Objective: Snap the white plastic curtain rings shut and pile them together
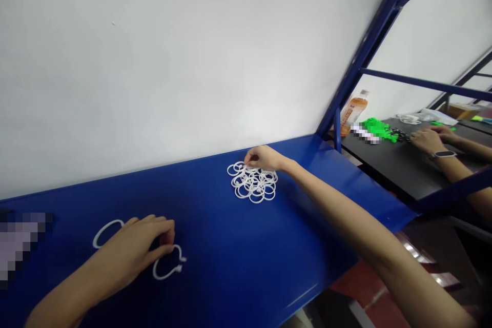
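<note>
My left hand (144, 238) is over the blue table with thumb and forefinger pinched on a white open ring (158, 274), whose two knobbed ends show a gap at the right. Another white ring (96, 234) lies beyond that wrist, partly hidden by the hand. Farther right, my right hand (264, 158) reaches to the back of a flat pile of white rings (255, 189). Its thumb and forefinger close on a white ring at the pile's far edge; the fingertips hide part of that ring.
The blue table (215, 246) runs along a white wall. A blue metal frame (369, 46) rises at its right end. Beyond it, another person's hands (428, 139) work at a black table (384, 164) with green pieces (378, 128) and a bottle (354, 111). A pixelated patch covers something at far left.
</note>
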Tool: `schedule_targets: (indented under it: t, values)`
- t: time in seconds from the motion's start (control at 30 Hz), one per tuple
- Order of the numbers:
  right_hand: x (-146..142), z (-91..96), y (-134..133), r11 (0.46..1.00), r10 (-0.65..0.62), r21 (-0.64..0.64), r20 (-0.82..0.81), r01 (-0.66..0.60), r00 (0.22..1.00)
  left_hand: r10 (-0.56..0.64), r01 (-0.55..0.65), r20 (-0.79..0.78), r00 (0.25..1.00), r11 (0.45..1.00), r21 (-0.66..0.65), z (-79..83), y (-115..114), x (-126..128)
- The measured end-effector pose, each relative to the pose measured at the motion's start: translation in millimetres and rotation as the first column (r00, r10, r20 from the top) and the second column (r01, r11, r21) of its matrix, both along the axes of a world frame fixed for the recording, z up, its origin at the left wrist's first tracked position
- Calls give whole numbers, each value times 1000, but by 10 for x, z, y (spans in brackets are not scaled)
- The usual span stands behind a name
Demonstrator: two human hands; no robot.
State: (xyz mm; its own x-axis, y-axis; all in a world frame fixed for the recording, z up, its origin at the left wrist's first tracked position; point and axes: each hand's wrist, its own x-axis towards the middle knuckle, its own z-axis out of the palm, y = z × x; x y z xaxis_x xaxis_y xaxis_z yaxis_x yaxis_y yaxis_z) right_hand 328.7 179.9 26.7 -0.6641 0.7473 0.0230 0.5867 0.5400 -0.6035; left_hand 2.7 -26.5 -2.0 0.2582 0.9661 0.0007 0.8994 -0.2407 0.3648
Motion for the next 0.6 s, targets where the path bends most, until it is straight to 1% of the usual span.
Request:
schedule_targets:
  t: [0.1,0.2,0.27,0.33,0.4,0.43,0.5,0.53,0.6]
  values:
    - [12,61,-11,999,-20,41,-10,20,1000,-17,12,-51,999,995,-98,5,29,110]
    - [12,136,-117,989,-62,131,-43,67,997,11,-17,-73,997,997,-76,16,46,248]
    - [-6,179,-279,977,-74,197,-77,88,994,24,-28,-75,997,998,-52,31,53,346]
    - [-46,195,-517,964,-54,251,-120,83,991,50,-52,-71,996,998,-31,46,60,435]
    - [-105,166,-799,949,45,316,-204,22,978,89,-90,-56,994,996,-7,56,67,511]
    - [-140,134,-941,949,101,313,-208,-32,973,106,-106,-43,993,994,12,57,70,543]
    - [-210,37,-1191,953,221,250,-185,-172,958,145,-144,-6,989,988,64,55,70,599]
    - [-243,-22,-1289,955,248,208,-179,-209,952,162,-163,16,987,982,90,53,67,624]
    - [-295,-146,-1416,952,280,175,-172,-250,945,186,-193,69,980,973,125,47,54,667]
